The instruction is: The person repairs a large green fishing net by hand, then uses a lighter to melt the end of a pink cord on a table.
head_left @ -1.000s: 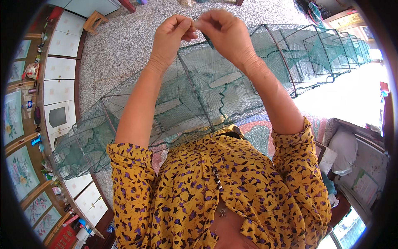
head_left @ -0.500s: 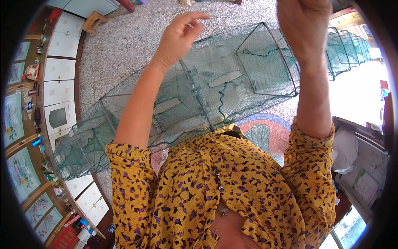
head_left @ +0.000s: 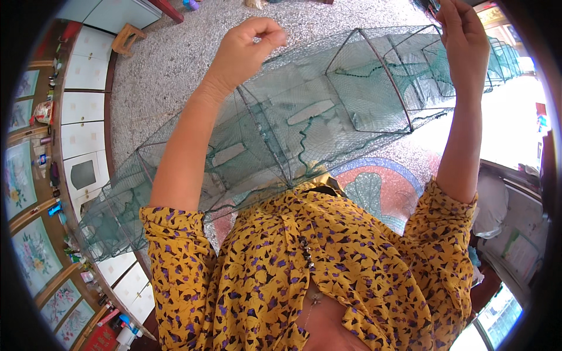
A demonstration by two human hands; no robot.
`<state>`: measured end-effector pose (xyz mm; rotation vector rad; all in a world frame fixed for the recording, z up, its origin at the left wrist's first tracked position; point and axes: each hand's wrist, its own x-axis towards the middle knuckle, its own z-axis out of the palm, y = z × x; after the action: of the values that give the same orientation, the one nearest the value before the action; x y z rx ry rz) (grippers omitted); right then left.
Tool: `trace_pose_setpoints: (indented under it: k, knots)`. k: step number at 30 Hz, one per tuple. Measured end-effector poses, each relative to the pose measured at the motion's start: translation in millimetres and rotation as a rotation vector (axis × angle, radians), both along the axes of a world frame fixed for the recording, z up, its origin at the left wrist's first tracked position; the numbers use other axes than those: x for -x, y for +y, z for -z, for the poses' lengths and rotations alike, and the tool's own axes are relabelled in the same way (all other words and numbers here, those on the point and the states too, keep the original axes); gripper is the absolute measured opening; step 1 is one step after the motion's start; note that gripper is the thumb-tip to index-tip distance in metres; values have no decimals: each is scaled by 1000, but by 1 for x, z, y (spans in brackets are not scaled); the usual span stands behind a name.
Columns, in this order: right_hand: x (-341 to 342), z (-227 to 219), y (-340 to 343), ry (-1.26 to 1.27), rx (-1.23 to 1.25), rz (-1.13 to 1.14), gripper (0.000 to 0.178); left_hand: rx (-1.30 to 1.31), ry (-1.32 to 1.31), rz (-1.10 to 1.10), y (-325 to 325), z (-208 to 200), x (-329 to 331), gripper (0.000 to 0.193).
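1 hand, my left (head_left: 247, 51), is holding thumb and forefinger together; my right hand (head_left: 466, 47) is holding its fingertips bunched. Whether either is pinching anything, I cannot tell. Net (head_left: 372, 105) is stretching crosswise before me. I am judging it light, soft, snag-prone; its rods (head_left: 385, 79) stiff, safer gripping.

The long, box-framed green mesh net (head_left: 374, 108) is stretched over the speckled grey floor (head_left: 175, 70); at left, white panelled cabinets (head_left: 81, 107) are ranged, a brown wooden stool (head_left: 121, 36) set beside them.
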<state>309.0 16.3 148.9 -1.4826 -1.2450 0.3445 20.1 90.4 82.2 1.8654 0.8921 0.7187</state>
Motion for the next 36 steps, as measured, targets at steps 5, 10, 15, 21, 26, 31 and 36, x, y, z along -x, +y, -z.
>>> trace_pose_setpoints:
  k: [5,10,15,21,26,31,36]
  knots:
    - [55,20,-9,-173,60,-558,16,370,-139,-175,11,7,8,14]
    - [80,75,13,-658,22,-506,13,457,107,-144,21,6,3,12]
    - [86,83,20,-705,201,-453,14,155,411,-81,18,7,-5,18]
    - [87,71,17,-613,239,-501,15,-275,640,-50,9,-5,-15,28]
    - [94,67,23,-558,189,-474,13,-557,633,-48,9,5,-22,29]
    - [103,66,30,-494,183,-354,13,-411,597,-27,15,1,-15,15]
    - [106,71,37,-485,186,-297,15,-318,401,102,17,1,2,8]
